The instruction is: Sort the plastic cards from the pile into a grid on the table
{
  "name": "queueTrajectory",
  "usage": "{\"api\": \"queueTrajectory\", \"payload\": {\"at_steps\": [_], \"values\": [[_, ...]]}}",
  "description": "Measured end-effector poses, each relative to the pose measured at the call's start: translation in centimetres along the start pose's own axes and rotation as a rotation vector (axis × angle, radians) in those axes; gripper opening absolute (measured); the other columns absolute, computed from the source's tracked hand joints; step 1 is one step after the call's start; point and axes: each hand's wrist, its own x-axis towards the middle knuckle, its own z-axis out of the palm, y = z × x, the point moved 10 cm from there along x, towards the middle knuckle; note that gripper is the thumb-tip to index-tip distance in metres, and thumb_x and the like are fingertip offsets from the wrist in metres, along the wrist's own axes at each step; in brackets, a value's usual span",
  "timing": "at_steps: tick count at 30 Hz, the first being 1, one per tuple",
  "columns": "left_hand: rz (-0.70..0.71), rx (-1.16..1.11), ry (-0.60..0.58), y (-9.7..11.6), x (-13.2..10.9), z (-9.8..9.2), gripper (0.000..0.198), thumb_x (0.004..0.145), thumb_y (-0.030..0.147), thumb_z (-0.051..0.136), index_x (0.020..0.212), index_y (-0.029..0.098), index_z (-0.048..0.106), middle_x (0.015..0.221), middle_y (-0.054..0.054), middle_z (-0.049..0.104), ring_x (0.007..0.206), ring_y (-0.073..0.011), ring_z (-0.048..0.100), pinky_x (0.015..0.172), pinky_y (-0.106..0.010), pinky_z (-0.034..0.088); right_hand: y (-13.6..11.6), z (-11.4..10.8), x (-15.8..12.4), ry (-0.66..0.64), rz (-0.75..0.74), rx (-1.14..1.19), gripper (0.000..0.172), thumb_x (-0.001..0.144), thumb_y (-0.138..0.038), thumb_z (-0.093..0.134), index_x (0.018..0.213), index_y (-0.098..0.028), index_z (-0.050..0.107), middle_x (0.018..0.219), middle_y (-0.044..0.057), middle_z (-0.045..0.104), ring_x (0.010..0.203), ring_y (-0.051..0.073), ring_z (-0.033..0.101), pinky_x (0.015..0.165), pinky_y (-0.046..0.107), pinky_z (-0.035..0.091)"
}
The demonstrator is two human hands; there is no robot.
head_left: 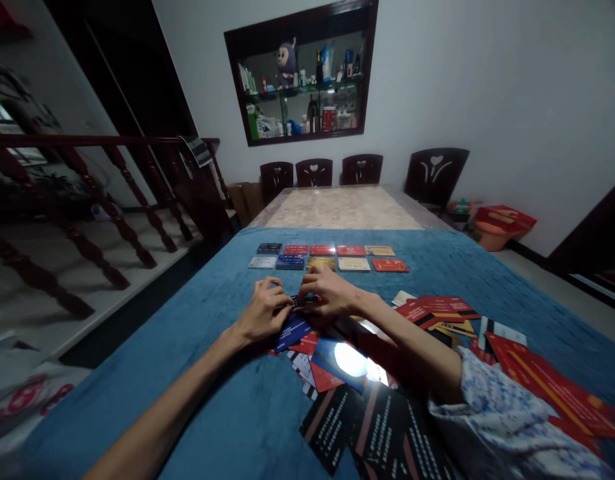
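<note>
Close together over the card pile, my left hand (264,312) and my right hand (332,291) grip a small stack of dark cards (296,303) from either side. The fingers of both are curled, and they hide most of the stack. Just beneath lie a blue card (293,333) and several red cards, partly covered. Nearer to me, a shiny blue card (332,360) reflects a bright light. Large black cards (332,423) with pale print are spread at the near edge. Beyond my hands stand two rows of neat card stacks, among them a blue stack (290,262) and a gold one (320,264).
Loose red cards (547,380) and others lie scattered to the right, partly under my right arm. A blue cloth (202,353) covers the near part of the table. Dark chairs (362,169) stand at the far end, and a wooden railing (112,141) runs along the left.
</note>
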Motion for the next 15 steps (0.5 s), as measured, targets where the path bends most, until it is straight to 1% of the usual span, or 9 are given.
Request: {"api": "queueTrajectory", "payload": {"at_steps": [3,5,7,10,15], "values": [[0.02,-0.01,-0.07,1.1,-0.5,0.0,0.015,0.085,0.033,0.063,0.088,0.024,0.074,0.087,-0.006,0.07,0.112,-0.0289,0.048,0.099,-0.048,0.035,-0.3,0.4,-0.3,-0.012,-0.007,0.01,0.022,0.08,-0.028,0.068,0.101,-0.022,0.074,0.102,0.008,0.069,0.099,0.025,0.047,0.085,0.038,0.037],[0.035,-0.006,-0.132,1.6,-0.8,0.1,0.018,0.082,0.038,0.067,0.091,0.023,0.074,0.088,-0.006,0.07,0.11,-0.0289,0.049,0.097,-0.047,0.036,-0.6,0.7,-0.4,-0.025,-0.009,0.022,0.026,0.079,-0.026,0.068,0.104,-0.023,0.074,0.108,0.008,0.069,0.101,0.025,0.047,0.085,0.039,0.036],[0.044,0.007,-0.167,1.8,-1.1,0.2,0.025,0.08,0.043,0.069,0.094,0.023,0.073,0.09,-0.006,0.069,0.108,-0.0285,0.049,0.095,-0.047,0.036,-0.8,1.1,-0.4,-0.042,-0.004,0.035,0.028,0.079,-0.024,0.066,0.106,-0.023,0.073,0.112,0.007,0.069,0.102,0.026,0.046,0.085,0.039,0.036],[0.057,0.046,-0.186,2.0,-1.4,0.3,0.033,0.079,0.049,0.07,0.098,0.023,0.072,0.095,-0.007,0.068,0.106,-0.0287,0.048,0.094,-0.047,0.037,-1.0,1.8,-0.4,-0.071,0.005,0.046,0.03,0.079,-0.022,0.066,0.108,-0.023,0.073,0.114,0.007,0.07,0.104,0.026,0.046,0.085,0.039,0.035],[0.053,0.093,-0.216,2.4,-1.6,0.7,0.04,0.076,0.053,0.072,0.1,0.021,0.071,0.1,-0.009,0.066,0.104,-0.0293,0.048,0.091,-0.047,0.038,-0.8,2.3,-0.4,-0.087,0.003,0.057,0.029,0.08,-0.021,0.065,0.108,-0.022,0.072,0.111,0.005,0.071,0.103,0.025,0.046,0.087,0.04,0.035]]}}
